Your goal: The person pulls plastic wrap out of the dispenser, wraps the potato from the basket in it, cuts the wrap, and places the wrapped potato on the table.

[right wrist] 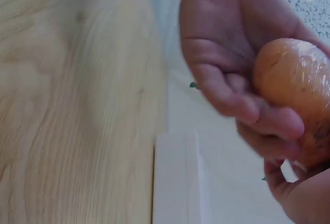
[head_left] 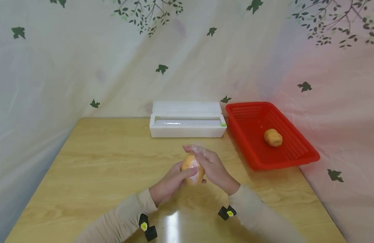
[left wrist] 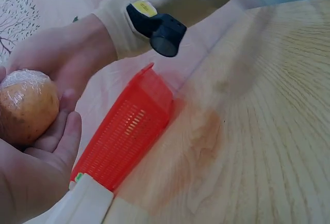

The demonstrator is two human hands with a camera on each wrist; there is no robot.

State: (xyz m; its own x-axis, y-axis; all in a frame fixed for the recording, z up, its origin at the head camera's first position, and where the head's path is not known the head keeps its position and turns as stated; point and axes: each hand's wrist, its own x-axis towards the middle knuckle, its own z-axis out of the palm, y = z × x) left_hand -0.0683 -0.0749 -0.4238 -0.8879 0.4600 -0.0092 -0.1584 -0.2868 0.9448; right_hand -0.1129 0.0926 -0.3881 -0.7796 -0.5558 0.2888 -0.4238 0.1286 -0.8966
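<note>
A potato [head_left: 190,162] wrapped in shiny cling film is held upright over the table in front of me. My left hand [head_left: 173,178] grips it from the left, thumb across its near face and fingers curled around below. My right hand [head_left: 215,167] lies against its right side, fingers extended over the top, with loose film around them. In the left wrist view, film glistens over the top of the potato [left wrist: 30,102], and the left fingers cradle it. The right wrist view shows the left hand [right wrist: 221,43] supporting the wrapped potato [right wrist: 289,74].
Behind the hands stands a white cling film box [head_left: 187,131], its lid raised and a roll inside. A red plastic basket [head_left: 250,162] at the right holds another potato [head_left: 273,137]. The wooden table [head_left: 98,168] meets a leaf-patterned curtain [head_left: 129,67] at the back.
</note>
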